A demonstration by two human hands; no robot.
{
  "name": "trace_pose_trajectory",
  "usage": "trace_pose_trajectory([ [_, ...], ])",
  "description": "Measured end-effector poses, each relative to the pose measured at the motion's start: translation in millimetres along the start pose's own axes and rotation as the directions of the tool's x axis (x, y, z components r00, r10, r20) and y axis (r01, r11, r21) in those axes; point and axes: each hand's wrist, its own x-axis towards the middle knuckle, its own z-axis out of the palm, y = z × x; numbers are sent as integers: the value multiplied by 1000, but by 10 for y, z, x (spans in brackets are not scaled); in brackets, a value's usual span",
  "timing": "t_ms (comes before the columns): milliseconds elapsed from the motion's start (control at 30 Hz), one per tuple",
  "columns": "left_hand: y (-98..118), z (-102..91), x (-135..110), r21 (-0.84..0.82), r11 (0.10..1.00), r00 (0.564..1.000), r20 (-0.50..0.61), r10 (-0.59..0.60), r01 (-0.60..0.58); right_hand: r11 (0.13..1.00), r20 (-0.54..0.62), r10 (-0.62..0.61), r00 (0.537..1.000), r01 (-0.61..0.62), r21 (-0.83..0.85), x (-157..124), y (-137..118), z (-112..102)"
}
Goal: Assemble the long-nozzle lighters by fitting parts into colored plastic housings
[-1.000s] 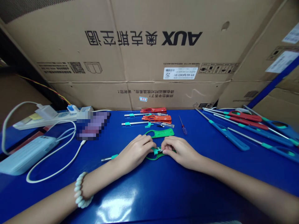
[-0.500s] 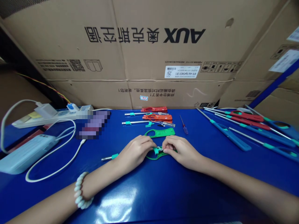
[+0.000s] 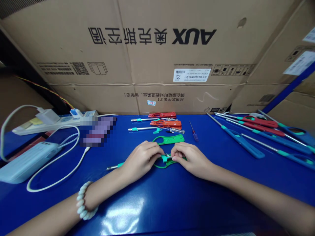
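Both my hands rest on the blue table [image 3: 157,203] and meet over a green plastic tool [image 3: 165,162] with a long metal rod sticking out to the left [image 3: 113,167]. My left hand [image 3: 141,159] is closed on the tool's left part, fingertips pinching near a teal piece. My right hand [image 3: 188,157] is closed on its right part, fingers pinched at small metal wires. A loose green handle shell [image 3: 169,140] lies just behind my hands.
Two red tools with metal rods [image 3: 162,123] lie further back, with a small screwdriver [image 3: 193,132] beside them. Several blue and red long tools [image 3: 258,131] lie at the right. A power bank [image 3: 27,162], white cable, power strip [image 3: 49,121] sit left. Cardboard boxes [image 3: 152,55] wall the back.
Both hands stay on the green tool with only tiny finger shifts. The view has moved slightly.
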Motion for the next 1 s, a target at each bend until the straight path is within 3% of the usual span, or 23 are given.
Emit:
trace_pose_trajectory([
  [367,26,-8,16,-51,996,997,28,-68,69,1000,15,4,1000,-4,-12,5,-16,-19],
  [733,33,-9,13,-11,1000,999,34,-19,19,999,13,-33,999,34,-24,4,-17,-16],
  [1000,10,14,-17,98,991,996,35,85,-88,998,5,-55,998,56,-40,2,-18,-10],
])
